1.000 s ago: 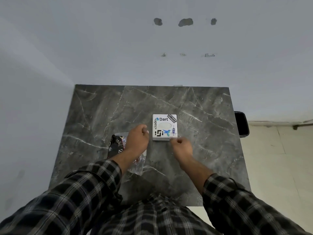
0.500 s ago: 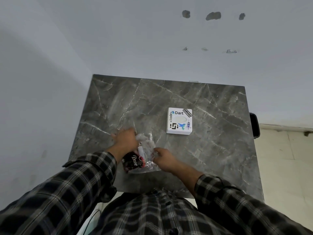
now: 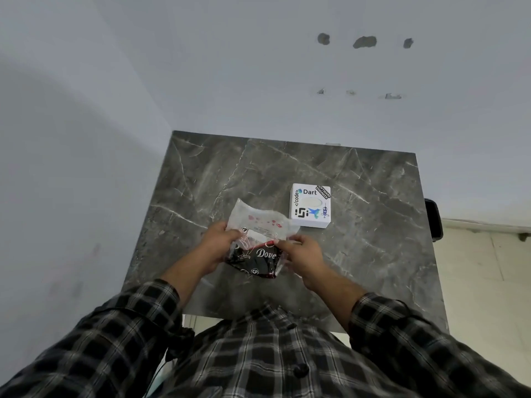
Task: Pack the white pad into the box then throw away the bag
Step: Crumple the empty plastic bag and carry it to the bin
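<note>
A clear plastic bag (image 3: 260, 222) with red marks and a black "Dove" printed part is held up above the grey marble table (image 3: 207, 182). My left hand (image 3: 217, 242) grips its left side and my right hand (image 3: 303, 252) pinches its right edge. Something white shows inside the bag near its middle; I cannot tell whether it is the pad. A white box (image 3: 310, 205) covered with stickers, one reading "Dart", lies shut on the table just right of and beyond the bag.
A black bin (image 3: 433, 219) stands on the floor at the table's right edge. Grey walls close in behind and to the left. A tiled floor lies to the right.
Both hands left the box and went to the bag at the left. They have since lifted it off the table toward the middle, and it now hangs unfolded between them.
</note>
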